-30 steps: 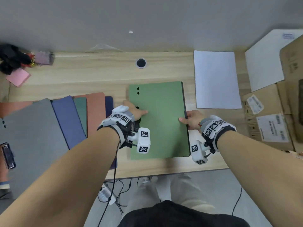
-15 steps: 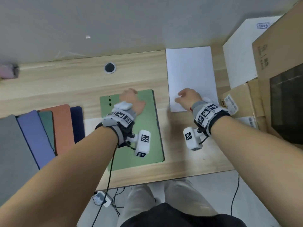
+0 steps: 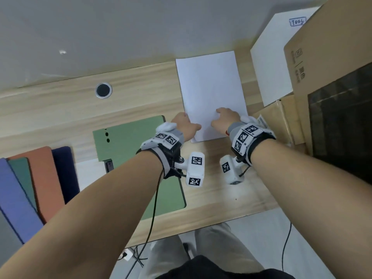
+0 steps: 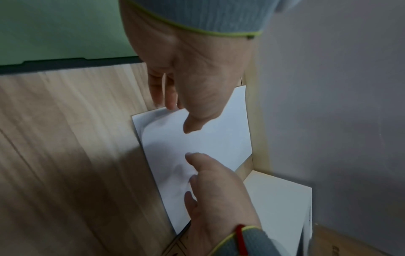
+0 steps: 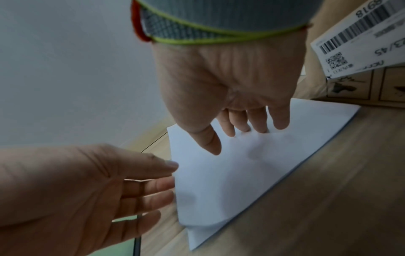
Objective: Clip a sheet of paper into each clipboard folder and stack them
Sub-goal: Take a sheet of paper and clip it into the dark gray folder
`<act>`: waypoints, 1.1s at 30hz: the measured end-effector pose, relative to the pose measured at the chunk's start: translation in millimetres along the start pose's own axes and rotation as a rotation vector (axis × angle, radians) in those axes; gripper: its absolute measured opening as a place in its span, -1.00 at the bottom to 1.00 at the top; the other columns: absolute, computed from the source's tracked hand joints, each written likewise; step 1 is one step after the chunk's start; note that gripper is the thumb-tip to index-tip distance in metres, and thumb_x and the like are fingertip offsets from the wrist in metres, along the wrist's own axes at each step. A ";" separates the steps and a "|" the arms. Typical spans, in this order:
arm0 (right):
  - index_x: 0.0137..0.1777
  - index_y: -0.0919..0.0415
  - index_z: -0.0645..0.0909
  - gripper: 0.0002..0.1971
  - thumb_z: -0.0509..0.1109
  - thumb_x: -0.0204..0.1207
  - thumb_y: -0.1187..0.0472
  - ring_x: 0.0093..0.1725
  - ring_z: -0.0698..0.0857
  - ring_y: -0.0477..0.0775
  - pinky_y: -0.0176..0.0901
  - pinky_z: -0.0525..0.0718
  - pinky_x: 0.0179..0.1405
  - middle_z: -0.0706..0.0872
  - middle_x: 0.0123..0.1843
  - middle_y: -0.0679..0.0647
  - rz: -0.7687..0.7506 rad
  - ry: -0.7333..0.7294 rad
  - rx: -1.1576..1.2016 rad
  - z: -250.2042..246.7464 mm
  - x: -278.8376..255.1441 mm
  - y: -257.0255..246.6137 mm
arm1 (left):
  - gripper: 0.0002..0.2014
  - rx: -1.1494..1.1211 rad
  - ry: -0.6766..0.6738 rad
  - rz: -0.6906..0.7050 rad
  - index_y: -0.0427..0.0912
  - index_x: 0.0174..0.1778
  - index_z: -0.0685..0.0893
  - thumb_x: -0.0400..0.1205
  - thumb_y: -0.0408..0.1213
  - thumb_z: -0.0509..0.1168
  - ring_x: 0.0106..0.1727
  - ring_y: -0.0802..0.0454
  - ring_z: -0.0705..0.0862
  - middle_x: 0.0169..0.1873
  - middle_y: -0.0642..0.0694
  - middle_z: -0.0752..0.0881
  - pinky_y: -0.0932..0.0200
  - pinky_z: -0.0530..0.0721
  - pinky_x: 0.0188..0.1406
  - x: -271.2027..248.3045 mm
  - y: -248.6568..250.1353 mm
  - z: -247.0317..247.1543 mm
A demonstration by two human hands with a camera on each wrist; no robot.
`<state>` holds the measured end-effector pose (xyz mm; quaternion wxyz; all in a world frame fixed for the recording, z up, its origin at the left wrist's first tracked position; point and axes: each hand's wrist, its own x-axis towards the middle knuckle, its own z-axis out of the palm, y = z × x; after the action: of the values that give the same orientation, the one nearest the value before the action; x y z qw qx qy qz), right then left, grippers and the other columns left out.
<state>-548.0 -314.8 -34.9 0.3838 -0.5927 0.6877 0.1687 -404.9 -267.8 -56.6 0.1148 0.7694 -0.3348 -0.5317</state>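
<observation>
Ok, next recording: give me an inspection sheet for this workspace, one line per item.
Surface: wooden desk with a round cable hole.
Job's things: green folder lies closed on the desk; white paper stack lies to its right, top sheet lifting at the near corner.
Clutter: fanned folders at left; cardboard boxes at right.
Grips: left hand at the paper's left edge, fingers straight; right hand fingertips press on the paper.
Cables: black cable hangs from the left wrist; another cable on the floor.
Surroundings: grey wall behind the desk.
</observation>
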 end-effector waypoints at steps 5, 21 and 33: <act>0.66 0.11 0.26 -0.39 0.25 0.60 0.21 0.46 0.52 0.27 -0.08 0.52 0.28 0.47 0.57 0.15 0.006 0.012 0.012 3.1 0.5 2.6 | -0.45 -0.044 0.025 0.037 -0.14 0.39 0.62 0.48 -0.09 0.50 0.09 -0.07 0.77 0.00 0.03 0.77 -0.11 0.71 0.25 3.2 3.7 0.0; 0.60 0.01 0.32 -0.41 0.29 0.55 0.15 0.37 0.57 0.25 -0.11 0.49 0.08 0.54 0.48 0.14 0.032 0.022 0.086 5.8 6.3 9.2 | -0.62 0.210 0.078 0.058 0.01 -0.19 0.69 0.37 0.21 0.57 -0.31 0.05 0.72 -0.32 0.07 0.77 0.18 0.62 -0.33 7.2 16.9 -10.0; 0.61 0.02 0.31 -0.38 0.31 0.53 0.15 0.37 0.58 0.24 -0.12 0.49 0.06 0.54 0.50 0.13 0.025 0.008 0.081 6.7 12.0 14.0 | -0.05 0.047 0.106 0.043 0.20 0.59 0.25 0.36 -0.06 0.66 0.00 -0.19 0.77 0.19 -0.14 0.68 -0.12 0.75 0.08 24.1 16.2 6.6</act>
<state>-559.1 -315.0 -51.2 0.4028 -0.5688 0.7027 0.1431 -412.1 -294.1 -68.5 0.1255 0.7916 -0.3572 -0.4796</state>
